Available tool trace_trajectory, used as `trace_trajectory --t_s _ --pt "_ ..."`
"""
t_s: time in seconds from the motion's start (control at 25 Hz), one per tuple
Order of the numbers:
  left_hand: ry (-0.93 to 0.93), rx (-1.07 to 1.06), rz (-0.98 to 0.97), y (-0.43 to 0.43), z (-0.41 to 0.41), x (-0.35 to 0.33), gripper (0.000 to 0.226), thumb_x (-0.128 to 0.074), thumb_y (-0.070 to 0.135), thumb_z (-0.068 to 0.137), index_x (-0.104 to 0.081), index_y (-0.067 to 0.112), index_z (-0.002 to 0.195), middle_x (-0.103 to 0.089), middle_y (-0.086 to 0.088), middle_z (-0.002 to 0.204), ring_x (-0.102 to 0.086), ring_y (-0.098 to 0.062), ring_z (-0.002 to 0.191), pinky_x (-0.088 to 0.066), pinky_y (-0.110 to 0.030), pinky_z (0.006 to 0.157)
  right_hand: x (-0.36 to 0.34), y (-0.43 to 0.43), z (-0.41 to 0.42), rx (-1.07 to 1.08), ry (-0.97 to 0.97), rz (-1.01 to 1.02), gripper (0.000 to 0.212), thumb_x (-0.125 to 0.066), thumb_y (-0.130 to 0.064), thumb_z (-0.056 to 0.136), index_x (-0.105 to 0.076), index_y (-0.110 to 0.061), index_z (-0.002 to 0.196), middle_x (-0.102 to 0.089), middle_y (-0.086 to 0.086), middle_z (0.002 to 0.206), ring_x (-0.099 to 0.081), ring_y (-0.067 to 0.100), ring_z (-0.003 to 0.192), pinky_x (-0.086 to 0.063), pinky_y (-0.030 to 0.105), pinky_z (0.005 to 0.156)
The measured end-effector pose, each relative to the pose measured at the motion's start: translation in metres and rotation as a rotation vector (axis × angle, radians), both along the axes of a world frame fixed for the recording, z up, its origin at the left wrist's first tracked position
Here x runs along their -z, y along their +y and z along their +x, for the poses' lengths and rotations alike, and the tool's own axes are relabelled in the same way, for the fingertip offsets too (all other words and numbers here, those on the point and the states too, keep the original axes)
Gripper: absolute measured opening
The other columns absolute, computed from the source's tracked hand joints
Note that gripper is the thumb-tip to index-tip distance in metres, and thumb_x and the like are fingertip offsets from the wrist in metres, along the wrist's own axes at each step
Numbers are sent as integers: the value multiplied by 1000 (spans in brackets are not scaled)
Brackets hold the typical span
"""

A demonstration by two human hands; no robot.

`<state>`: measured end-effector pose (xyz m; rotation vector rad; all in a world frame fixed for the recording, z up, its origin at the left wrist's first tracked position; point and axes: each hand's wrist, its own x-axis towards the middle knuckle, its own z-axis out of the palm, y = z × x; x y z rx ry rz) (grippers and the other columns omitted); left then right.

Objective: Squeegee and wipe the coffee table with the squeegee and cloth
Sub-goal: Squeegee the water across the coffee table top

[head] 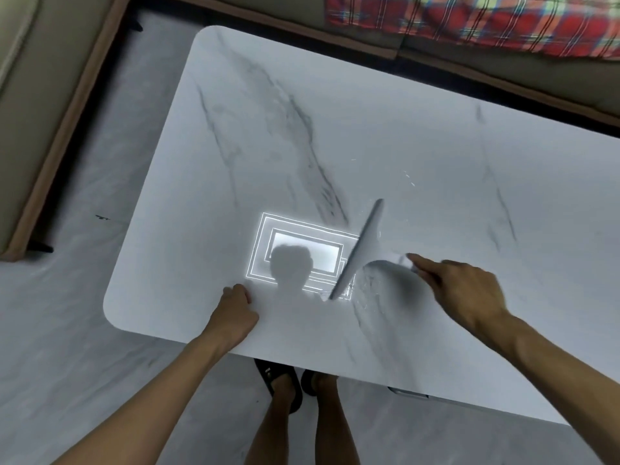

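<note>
Grey squeegee [360, 250] sits blade-down on the coffee table [335, 112] by its near edge, handle gripped by the right hand [463, 290]; the left hand [235, 307] rests clenched, seemingly empty, at that edge. Best keep blade pressure even and strokes overlapping.
</note>
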<state>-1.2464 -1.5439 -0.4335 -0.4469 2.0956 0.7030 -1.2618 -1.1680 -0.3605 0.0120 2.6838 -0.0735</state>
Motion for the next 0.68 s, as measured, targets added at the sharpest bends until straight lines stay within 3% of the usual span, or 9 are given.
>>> trace_trajectory --t_s 0.08,0.2,0.36,0.48,0.56,0.68 --pt "-2 17 -1 3 1 2 22 -44 2 80 -45 12 99 -46 -7 106 -44 -11 73 -32 -22 56 -14 11 10 2 38 41 39 -17 -62 96 -36 -62 131 -52 -14 66 -58 19 63 -37 28 50" --pt "90 -76 -68 0 2 2 20 -42 5 82 -45 15 99 -55 -7 91 -53 -19 74 -39 -28 56 -16 -26 11 -151 -2 -101 40 -20 -58 96 -33 -61 133 -59 -10 79 -64 21 74 -46 30 56" --pt "259 -382 -237 -25 -5 -5 15 -39 10 86 -40 18 98 -54 -5 77 -55 -25 67 -42 -31 55 19 -153 -22 -496 -130 -299 38 -31 -44 101 -35 -56 137 -63 -3 103 -64 26 93 -39 30 64" --pt "241 -432 -261 -50 -11 -5 12 -43 10 89 -39 14 100 -52 -4 81 -51 -25 70 -41 -33 63 43 -238 -28 -736 -162 -296 40 -34 -36 103 -35 -48 142 -62 2 110 -62 26 98 -36 29 65" --pt "200 -431 -257 -62 -12 -5 16 -49 12 90 -38 13 101 -51 -8 88 -51 -28 76 -41 -34 66 53 -258 -36 -781 -124 -272 42 -35 -32 103 -34 -45 143 -61 2 115 -62 26 100 -32 29 65" --pt "151 -369 -219 -67 -12 0 15 -48 16 91 -38 13 101 -52 -8 88 -51 -24 72 -36 -31 55 61 -240 -50 -681 -70 -257 43 -38 -30 101 -36 -49 140 -63 2 108 -64 26 94 -32 30 61"
